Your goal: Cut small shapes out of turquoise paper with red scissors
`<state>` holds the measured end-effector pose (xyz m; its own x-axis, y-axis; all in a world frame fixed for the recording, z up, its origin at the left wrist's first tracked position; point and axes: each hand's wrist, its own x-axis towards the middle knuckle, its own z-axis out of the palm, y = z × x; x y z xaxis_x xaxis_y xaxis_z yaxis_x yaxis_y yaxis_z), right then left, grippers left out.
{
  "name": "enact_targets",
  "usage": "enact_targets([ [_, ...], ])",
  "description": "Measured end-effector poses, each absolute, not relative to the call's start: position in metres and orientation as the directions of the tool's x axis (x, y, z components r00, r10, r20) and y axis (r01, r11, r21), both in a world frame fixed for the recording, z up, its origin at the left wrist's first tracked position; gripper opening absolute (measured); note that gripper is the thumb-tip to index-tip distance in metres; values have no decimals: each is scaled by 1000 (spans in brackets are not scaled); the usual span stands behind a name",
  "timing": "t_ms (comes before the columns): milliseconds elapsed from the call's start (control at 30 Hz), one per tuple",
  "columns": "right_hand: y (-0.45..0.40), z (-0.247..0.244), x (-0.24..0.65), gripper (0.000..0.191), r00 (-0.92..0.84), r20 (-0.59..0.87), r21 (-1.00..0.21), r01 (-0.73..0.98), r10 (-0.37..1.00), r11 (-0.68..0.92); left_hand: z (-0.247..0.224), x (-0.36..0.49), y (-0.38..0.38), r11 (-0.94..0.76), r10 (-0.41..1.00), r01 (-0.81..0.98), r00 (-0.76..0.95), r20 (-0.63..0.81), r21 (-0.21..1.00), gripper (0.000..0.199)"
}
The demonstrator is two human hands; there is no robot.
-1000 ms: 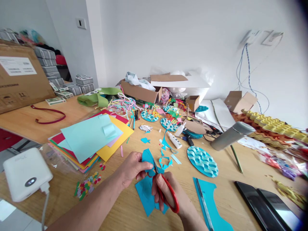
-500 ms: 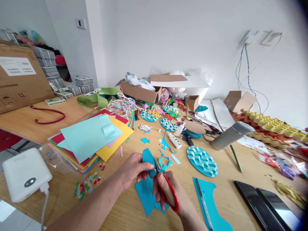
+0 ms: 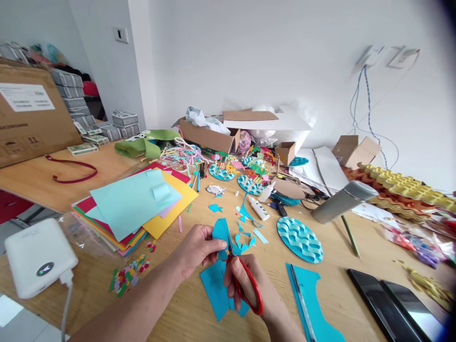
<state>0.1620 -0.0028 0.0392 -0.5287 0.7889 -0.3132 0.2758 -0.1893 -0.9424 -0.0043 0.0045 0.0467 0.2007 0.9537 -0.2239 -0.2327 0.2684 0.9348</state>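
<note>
A small piece of blue paper (image 3: 221, 230) is pinched between the thumb and fingers of my left hand (image 3: 199, 249). Red-handled scissors (image 3: 257, 297) are gripped by my right hand (image 3: 247, 280), their dark blades against the paper's right side, close to my left thumb. Under my hands, larger blue paper (image 3: 214, 287) lies on the table. Curled blue scraps (image 3: 244, 241) rest just beyond the scissors. Farther away lies a blue fish cutout (image 3: 215, 208). To the right is a blue oval with wavy strips (image 3: 299, 239).
Coloured paper sheets (image 3: 131, 204) are stacked at left, beside a white power bank (image 3: 41, 259). Glue bottles (image 3: 259, 208) and a grey flask (image 3: 344, 202) stand or lie beyond my hands. A blue sheet with a pen (image 3: 313, 304) and two phones (image 3: 381, 304) lie at right.
The held blue paper has turned slightly more upright and shifted a little right. My right hand and the scissors have moved slightly against it. Both hands keep their hold.
</note>
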Motion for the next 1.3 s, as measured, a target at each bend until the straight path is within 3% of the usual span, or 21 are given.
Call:
enact_targets([
  [633,-1,44,163,76,-506,-371,-911,363,779,-198,50,-4,4,271,954,-215,191,-231,938,21],
  [1300,-3,42,164,75,-576,-306,-951,212,758,-223,48,-5,5,267,954,-193,191,-231,944,23],
])
